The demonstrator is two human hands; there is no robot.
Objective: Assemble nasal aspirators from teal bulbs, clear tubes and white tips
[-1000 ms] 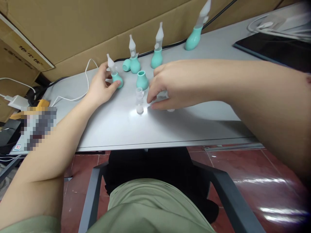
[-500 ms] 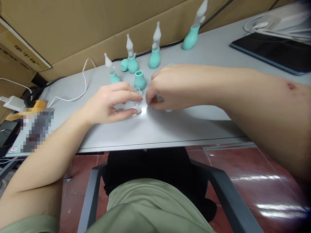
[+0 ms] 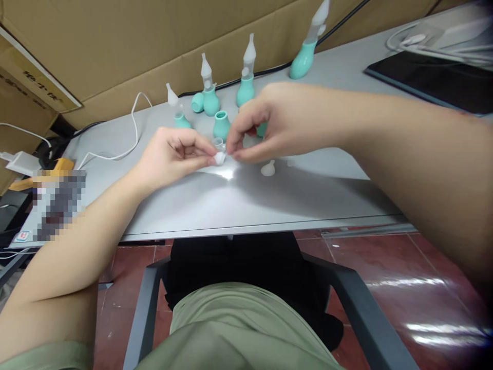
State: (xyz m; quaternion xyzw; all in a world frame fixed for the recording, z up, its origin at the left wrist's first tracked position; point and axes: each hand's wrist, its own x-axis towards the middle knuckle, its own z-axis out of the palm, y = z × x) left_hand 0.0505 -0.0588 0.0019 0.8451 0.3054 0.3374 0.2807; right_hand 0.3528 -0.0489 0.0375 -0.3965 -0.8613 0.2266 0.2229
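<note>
Between thumb and forefinger of my left hand (image 3: 181,154) is a small white round cap (image 3: 220,158), raised a little over the table. The fingertips of my right hand (image 3: 262,126) are pinched together just right of that cap; whatever they hold is too small to make out. A clear plastic tube (image 3: 217,142) shows just behind the cap. Past it stands an open-topped teal bulb (image 3: 221,125) without a nozzle. Another teal bulb (image 3: 262,129) is mostly hidden behind my right hand. A white cone-shaped tip (image 3: 268,168) lies on the table below my right hand.
Several nasal aspirators with teal bulbs, such as this one (image 3: 245,91), line the back by a cardboard wall (image 3: 154,46). A dark tablet (image 3: 431,79) lies at right. A white cable (image 3: 134,128) runs along the left. The table's front edge (image 3: 231,234) is close to me.
My left hand has picked the white cap up off the table and closed on it. My right hand has lifted slightly, uncovering the white cone-shaped tip.
</note>
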